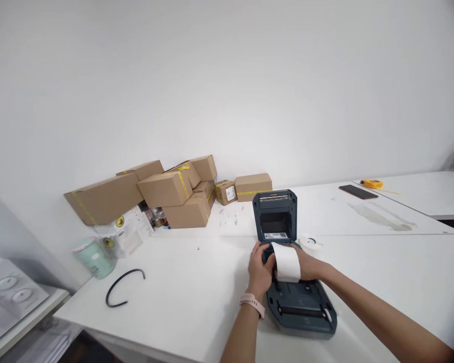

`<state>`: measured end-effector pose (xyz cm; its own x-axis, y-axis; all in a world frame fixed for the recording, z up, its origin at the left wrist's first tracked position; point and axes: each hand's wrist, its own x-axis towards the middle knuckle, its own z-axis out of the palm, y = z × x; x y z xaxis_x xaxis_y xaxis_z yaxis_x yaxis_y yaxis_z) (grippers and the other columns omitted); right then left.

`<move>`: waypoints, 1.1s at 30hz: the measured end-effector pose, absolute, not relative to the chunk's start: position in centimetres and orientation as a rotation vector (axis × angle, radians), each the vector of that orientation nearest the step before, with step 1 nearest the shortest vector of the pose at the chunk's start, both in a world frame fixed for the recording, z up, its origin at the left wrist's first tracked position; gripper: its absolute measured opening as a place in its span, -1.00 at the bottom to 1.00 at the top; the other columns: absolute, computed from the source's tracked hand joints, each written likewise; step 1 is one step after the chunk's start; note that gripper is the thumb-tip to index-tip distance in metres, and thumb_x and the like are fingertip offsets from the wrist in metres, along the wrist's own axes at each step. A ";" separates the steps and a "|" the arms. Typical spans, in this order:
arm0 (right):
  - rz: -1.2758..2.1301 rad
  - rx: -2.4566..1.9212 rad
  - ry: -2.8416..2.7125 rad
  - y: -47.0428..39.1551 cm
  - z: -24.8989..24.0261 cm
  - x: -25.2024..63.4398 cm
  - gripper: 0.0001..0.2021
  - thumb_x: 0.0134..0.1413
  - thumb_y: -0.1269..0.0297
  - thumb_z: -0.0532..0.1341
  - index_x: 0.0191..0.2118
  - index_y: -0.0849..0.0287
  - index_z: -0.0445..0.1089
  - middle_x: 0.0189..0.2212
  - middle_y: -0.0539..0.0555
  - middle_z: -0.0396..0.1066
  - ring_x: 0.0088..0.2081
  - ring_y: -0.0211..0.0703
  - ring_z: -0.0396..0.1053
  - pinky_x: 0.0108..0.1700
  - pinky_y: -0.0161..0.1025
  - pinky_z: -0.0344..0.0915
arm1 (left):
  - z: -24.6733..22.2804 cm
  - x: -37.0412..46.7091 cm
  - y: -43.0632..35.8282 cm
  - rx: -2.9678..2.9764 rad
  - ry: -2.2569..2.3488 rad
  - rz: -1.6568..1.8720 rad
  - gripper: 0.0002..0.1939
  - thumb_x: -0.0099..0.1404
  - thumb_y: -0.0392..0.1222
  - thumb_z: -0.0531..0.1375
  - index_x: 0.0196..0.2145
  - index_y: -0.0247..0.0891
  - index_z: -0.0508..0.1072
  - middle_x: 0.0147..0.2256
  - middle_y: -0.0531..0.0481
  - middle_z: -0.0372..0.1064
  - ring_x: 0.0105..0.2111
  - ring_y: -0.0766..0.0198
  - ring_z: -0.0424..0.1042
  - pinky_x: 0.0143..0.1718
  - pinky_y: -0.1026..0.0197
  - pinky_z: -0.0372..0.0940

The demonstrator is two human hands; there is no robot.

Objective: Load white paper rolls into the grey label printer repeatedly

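Observation:
A dark blue-grey label printer (302,315) lies on the white table with its lid (277,214) raised. A roll of white label paper (288,264) sits at the middle of the open compartment, its outer end curling over. My left hand (260,269), with a pink band on its wrist, grips the left side of the compartment, fingers over the rim and thumb inside beside the roll. From the right, my right hand (308,264) is closed around the roll's other side; its fingertips are mostly hidden behind the paper.
Another white roll (310,244) lies behind my right wrist. Cardboard boxes (185,209) are piled against the wall at left, near a mint canister (94,258) and a black curved strip (113,287). Far right are a phone (358,191) and a yellow tape measure (372,184).

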<state>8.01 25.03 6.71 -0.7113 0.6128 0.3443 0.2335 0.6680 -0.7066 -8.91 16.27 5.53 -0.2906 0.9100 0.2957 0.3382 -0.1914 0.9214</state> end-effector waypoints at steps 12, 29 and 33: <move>0.667 -0.685 -2.792 24.2 9.0 7.0 -0.97 -0.26 0.35 0.26 -0.60 0.11 0.43 -0.59 -0.02 0.48 -0.37 -0.03 0.47 0.27 0.23 -0.07 | 7.0 -4.6 7.2 1.687 1.581 1.411 -0.81 0.15 -0.36 0.22 -0.27 -0.17 0.54 -0.29 -0.05 0.55 -0.19 0.10 0.50 0.23 -0.13 0.18; 0.308 -0.764 -1.876 25.4 19.2 8.2 -0.63 0.33 0.07 0.01 0.05 0.07 0.42 0.09 0.15 0.44 0.16 0.07 0.28 0.23 0.07 0.14 | -1.5 -1.8 3.7 2.026 1.725 1.729 -0.66 0.39 -0.31 0.00 -0.31 0.00 0.54 -0.19 -0.01 0.62 0.03 0.05 0.51 0.24 -0.27 0.20; 0.395 -0.839 -1.725 29.1 21.4 7.7 -0.56 0.30 -0.04 0.03 0.10 0.07 0.40 0.16 0.16 0.38 0.22 0.15 0.24 0.26 0.17 0.11 | -1.0 -1.5 3.0 1.998 1.758 1.654 -0.72 0.39 -0.23 0.05 -0.28 0.02 0.55 -0.12 -0.02 0.60 0.07 0.02 0.48 0.28 -0.30 0.12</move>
<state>7.65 29.06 21.39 -0.1250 0.7064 0.6967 0.3331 0.6913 -0.6411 -1.52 2.95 -1.03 -0.1869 0.7198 0.6686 0.7109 -0.3706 0.5977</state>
